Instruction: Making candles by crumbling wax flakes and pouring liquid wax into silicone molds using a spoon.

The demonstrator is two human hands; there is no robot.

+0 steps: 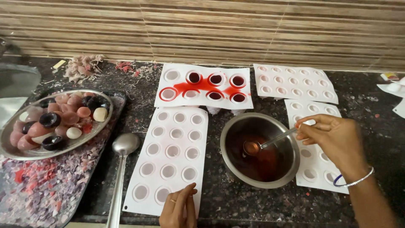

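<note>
My right hand [333, 137] grips the handle of a small metal spoon [259, 145], whose bowl dips into dark red liquid in a steel bowl [291, 162]. My left hand [179, 209] rests on the near edge of a white mould tray [171, 158] with empty round cavities. Behind it lies a smaller white mould [168, 78]; several of its cavities hold red liquid, and some has spilled across its top.
Two more empty white moulds [295, 82] [314, 169] lie right of the bowl. A steel plate [17, 150] of pink, dark and white round pieces sits at left over wax scraps. A large ladle [122, 147] lies beside it. A striped tiled wall runs behind the dark counter.
</note>
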